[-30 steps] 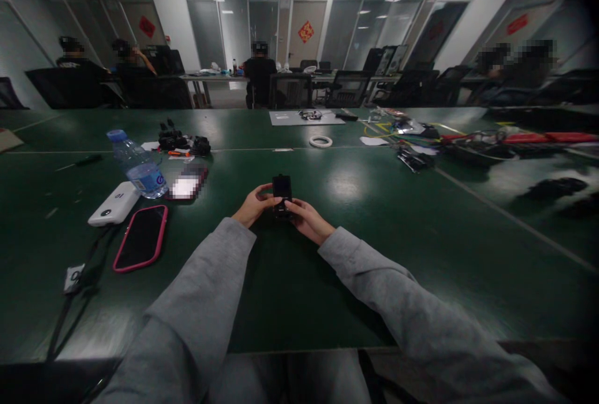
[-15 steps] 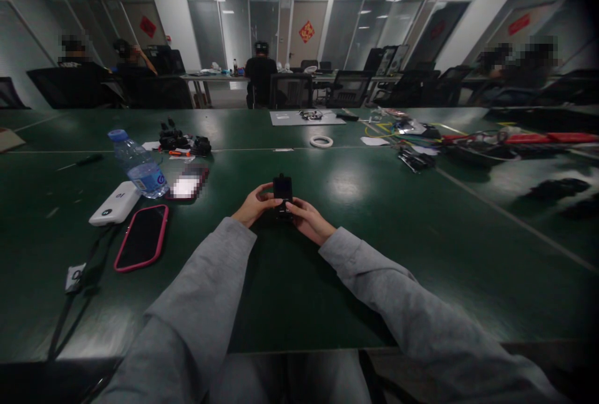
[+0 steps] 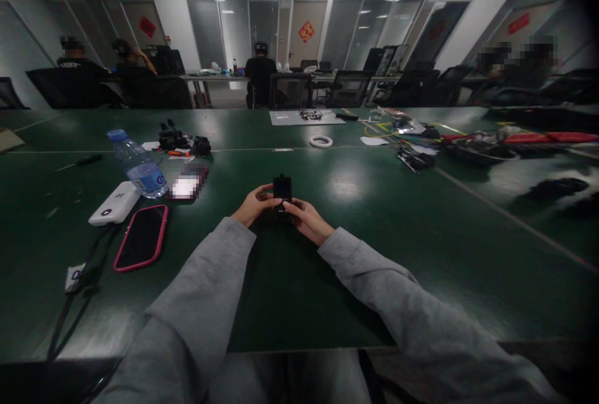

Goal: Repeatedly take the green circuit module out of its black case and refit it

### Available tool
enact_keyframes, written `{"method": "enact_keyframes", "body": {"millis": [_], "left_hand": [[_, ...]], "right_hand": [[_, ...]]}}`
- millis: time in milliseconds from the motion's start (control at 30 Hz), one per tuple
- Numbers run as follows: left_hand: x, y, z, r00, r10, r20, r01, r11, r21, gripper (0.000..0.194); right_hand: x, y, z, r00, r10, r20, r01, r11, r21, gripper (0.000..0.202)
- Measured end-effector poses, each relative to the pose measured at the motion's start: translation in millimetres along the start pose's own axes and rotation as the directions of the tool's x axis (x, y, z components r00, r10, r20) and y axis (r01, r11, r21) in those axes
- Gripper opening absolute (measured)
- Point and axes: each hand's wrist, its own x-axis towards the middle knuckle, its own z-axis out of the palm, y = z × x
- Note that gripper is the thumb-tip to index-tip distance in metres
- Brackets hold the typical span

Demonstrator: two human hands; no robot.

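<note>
The left hand (image 3: 253,206) and right hand (image 3: 311,220) both grasp a small black device (image 3: 282,187) — grip closed around its sides, thumbs on its lower front — in from the middle of the near edge of the table (image 3: 412,216). To the left, a pink-rimmed phone (image 3: 141,238) lies toward that edge, a white power bank (image 3: 116,202) beside it and a water bottle (image 3: 143,170) farther in. A white ring (image 3: 321,145) lies nearer the far edge.

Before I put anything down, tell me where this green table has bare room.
Widest: the tabletop between the right hand and the clutter at far right. A smaller patch lies between the held black device and the white ring. It is crowded on the left: bottle, white power bank and pink-rimmed phone sit close together.
</note>
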Motion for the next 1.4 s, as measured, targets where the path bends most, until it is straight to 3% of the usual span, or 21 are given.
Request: {"method": "enact_keyframes", "body": {"millis": [867,1400], "left_hand": [[-1.4,1.6,3.2,0.999,0.001,-0.033,0.000,0.999,0.035,0.066],[-4.0,1.7,6.1,0.999,0.024,-0.026,-0.024,1.000,0.005,0.067]], "right_hand": [[-2.3,1.2,4.8,0.998,-0.026,-0.062,0.028,0.999,0.033,0.039],[-1.4,4.2,2.3,0.998,-0.061,-0.026,0.059,0.997,-0.048,0.038]]}}
